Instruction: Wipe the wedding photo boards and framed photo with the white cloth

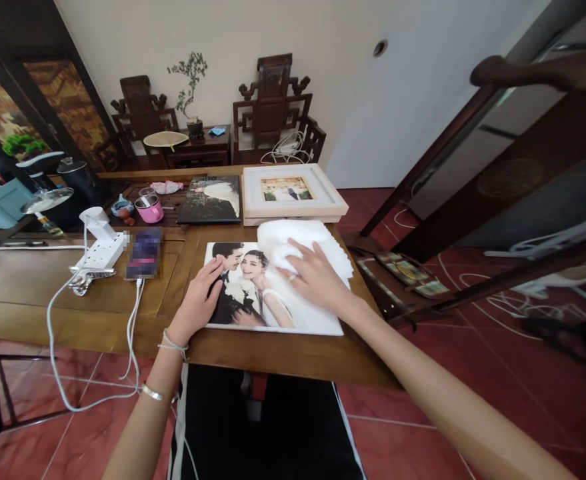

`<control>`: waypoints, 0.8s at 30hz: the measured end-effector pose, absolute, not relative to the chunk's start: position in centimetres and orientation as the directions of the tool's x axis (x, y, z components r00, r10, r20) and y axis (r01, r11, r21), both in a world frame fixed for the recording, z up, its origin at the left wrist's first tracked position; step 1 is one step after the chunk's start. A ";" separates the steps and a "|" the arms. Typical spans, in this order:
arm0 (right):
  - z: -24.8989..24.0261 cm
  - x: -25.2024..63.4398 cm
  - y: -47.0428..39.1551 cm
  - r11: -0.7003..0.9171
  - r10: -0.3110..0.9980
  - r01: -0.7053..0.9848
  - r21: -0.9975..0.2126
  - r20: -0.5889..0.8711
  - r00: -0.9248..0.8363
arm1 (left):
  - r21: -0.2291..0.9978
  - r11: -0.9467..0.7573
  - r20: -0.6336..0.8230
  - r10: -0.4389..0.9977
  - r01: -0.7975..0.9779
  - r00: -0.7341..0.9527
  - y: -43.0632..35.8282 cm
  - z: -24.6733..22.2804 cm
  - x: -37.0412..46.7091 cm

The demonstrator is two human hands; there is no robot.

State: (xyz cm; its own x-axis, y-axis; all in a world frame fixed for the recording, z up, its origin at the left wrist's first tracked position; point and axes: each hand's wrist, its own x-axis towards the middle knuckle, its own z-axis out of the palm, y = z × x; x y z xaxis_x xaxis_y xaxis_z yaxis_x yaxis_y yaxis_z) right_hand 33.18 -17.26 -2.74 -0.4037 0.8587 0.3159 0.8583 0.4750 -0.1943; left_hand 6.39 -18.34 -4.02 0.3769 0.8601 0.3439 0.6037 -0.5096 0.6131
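Observation:
A wedding photo panel [277,303] with a white border lies flat near the table's front edge. On its upper left edge rest the stretched fingers of my left hand [203,297], which is open. A white cloth [323,243], fluffy and ragged at its edge, covers the panel's upper right part and reaches past it. My right hand [315,277] lies on this cloth with the fingers spread and pressed down, not gripping it. The cloth hides that corner of the panel.
Behind the panel are a pale framed photo [293,193] and a dark photo panel [210,200]. To the left are a pink cup [150,209], a phone [144,253], a white power strip [105,250] and cables. A dark wooden chair [437,287] stands at the right.

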 end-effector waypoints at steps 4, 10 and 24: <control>-2.4 32.6 -23.3 0.538 0.828 0.811 -0.232 0.327 -0.455 | 0.605 -0.519 0.354 0.855 0.604 0.380 -18.3 -4.1 6.4; -1.4 31.4 -31.2 0.621 0.781 0.739 -0.262 0.287 -0.554 | 0.607 -0.499 0.326 0.866 0.618 0.378 -18.2 -4.0 6.4; -2.4 31.6 -16.4 0.428 0.883 0.889 -0.165 0.286 -0.372 | 0.619 -0.519 0.356 0.855 0.590 0.377 -18.3 -4.2 6.4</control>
State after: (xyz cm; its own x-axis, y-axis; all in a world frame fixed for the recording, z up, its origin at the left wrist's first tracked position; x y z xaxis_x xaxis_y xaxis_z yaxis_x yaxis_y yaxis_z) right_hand 31.64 -16.39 -2.45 -0.3720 0.8831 0.2860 0.8886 0.4278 -0.1655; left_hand 6.35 -18.32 -4.19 0.3775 0.8547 0.3564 0.5903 -0.5186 0.6186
